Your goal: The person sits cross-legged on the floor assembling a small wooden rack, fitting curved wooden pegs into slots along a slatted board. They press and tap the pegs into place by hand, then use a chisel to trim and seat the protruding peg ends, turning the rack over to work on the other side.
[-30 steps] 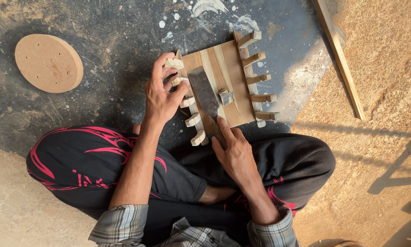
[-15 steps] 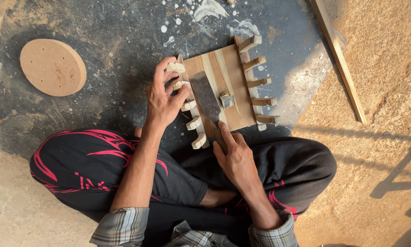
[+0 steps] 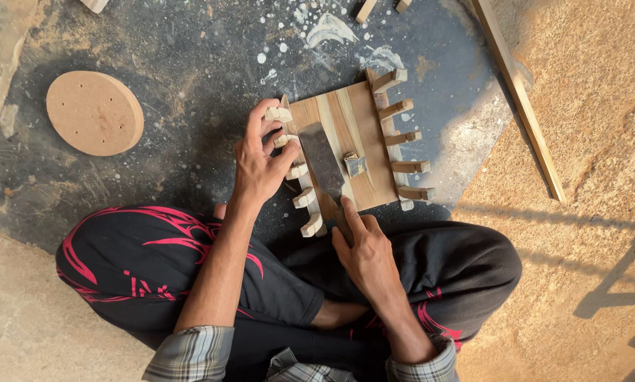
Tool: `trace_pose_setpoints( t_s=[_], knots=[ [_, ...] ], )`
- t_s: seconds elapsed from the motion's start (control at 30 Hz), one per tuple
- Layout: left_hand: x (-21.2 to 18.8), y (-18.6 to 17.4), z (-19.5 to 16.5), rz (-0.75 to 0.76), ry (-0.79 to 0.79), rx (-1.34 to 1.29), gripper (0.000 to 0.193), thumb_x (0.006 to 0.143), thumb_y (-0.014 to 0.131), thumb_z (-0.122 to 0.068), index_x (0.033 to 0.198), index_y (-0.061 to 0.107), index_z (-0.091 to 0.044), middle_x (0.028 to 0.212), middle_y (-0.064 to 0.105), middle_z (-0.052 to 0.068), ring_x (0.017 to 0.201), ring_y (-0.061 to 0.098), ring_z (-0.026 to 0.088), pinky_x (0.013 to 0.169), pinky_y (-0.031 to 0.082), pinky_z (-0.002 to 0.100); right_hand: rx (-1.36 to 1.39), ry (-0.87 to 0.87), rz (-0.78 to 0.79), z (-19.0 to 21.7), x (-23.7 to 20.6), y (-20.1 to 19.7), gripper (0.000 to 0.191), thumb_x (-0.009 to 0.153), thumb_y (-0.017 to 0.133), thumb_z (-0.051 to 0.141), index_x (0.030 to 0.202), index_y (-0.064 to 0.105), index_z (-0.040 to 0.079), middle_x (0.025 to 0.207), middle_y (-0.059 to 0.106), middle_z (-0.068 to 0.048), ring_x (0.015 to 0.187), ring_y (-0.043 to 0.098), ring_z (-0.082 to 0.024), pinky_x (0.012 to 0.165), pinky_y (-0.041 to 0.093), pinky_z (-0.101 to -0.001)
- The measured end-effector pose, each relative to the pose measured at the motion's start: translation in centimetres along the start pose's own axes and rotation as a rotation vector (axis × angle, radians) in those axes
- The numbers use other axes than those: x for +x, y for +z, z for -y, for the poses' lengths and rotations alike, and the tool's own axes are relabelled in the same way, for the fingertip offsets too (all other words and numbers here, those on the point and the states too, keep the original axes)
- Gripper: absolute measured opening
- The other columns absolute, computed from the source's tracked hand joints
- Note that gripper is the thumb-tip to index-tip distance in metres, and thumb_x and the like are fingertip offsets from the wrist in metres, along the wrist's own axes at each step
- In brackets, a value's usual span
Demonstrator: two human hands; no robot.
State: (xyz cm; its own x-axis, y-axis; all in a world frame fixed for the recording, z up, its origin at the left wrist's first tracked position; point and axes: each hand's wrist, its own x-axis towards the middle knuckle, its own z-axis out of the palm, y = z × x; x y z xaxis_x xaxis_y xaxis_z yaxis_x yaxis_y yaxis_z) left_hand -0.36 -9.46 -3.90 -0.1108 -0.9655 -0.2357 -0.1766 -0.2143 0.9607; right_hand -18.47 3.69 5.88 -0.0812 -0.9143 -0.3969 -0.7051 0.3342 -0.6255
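Observation:
A small wooden board [image 3: 360,134] with short pegs sticking out along both long sides lies on the dark floor in front of my crossed legs. My left hand [image 3: 261,159] grips its left edge, fingers curled over the pegs there. A broad flat metal blade [image 3: 323,164] lies lengthwise on the board, and my right hand [image 3: 363,251] holds its handle at the near end, index finger stretched along it. A small wooden block [image 3: 355,164] sits on the board just right of the blade.
A round wooden disc with small holes [image 3: 94,112] lies on the floor at the left. A long thin wooden strip [image 3: 519,92] runs diagonally at the upper right. Sawdust-covered ground spreads to the right, and paint splashes mark the dark floor above the board.
The view has shifted slightly. My hands stay on the board and the blade, and the blade sits in much the same place on the board.

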Motion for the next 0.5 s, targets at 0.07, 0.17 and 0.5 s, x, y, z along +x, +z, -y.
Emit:
trace_pose_setpoints(
  t_s=[0.07, 0.17, 0.5],
  knots=[
    [-0.35, 0.01, 0.16, 0.0, -0.011, -0.006, 0.066, 0.09, 0.073, -0.003, 0.148, 0.045, -0.016, 0.138, 0.061, 0.017, 0.128, 0.065, 0.028, 0.104, 0.057, 0.041, 0.004, 0.071, 0.057, -0.01, -0.08, -0.12, 0.061, 0.089, 0.073, 0.017, 0.146, 0.053, 0.008, 0.091, 0.066, -0.022, 0.076, 0.071, -0.039, 0.068, 0.057, -0.0464],
    [-0.43, -0.1, 0.3, 0.014, -0.001, 0.003, 0.067, 0.091, 0.074, -0.004, 0.149, 0.044, -0.016, 0.137, 0.063, 0.018, 0.128, 0.065, 0.028, 0.106, 0.057, 0.041, 0.014, 0.117, 0.076, -0.17, -0.08, -0.22, 0.06, 0.09, 0.073, 0.019, 0.146, 0.053, 0.01, 0.09, 0.067, -0.021, 0.072, 0.071, -0.037, 0.067, 0.057, -0.046],
    [-0.53, -0.19, -0.3, -0.005, 0.004, -0.01, 0.065, 0.091, 0.075, -0.003, 0.147, 0.046, -0.015, 0.136, 0.063, 0.017, 0.124, 0.065, 0.025, 0.103, 0.061, 0.039, 0.023, 0.037, 0.009, -0.56, 0.07, 0.11, 0.06, 0.089, 0.074, 0.018, 0.145, 0.054, 0.007, 0.093, 0.067, -0.023, 0.078, 0.072, -0.038, 0.069, 0.059, -0.0458]
  ],
)
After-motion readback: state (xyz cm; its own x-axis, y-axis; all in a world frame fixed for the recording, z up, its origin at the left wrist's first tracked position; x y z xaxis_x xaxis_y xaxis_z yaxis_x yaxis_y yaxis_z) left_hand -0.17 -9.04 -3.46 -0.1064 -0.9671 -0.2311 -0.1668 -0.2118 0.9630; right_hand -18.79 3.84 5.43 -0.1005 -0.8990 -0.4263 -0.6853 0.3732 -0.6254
